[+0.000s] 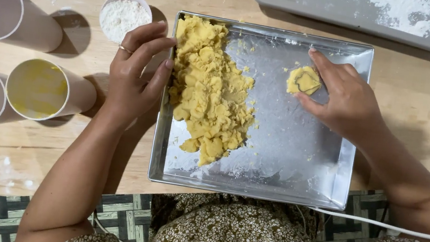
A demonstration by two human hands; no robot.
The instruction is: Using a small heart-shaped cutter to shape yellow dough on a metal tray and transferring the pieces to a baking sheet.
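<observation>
A square metal tray (347,154) lies on a wooden board in front of me. A big heap of yellow dough (208,90) fills its left half. My left hand (136,73), a ring on one finger, rests on the tray's left rim with fingers spread beside the dough heap. My right hand (346,101) presses a small flat piece of dough (303,80) onto the tray's floured floor near the upper right; a metal cutter shape shows in the piece.
A small white bowl of flour (124,17) stands above my left hand. Three pink cups lie at the left, one with yellow liquid (38,88). Grey trays (370,17) sit along the top edge. A white cable (388,225) crosses my lap.
</observation>
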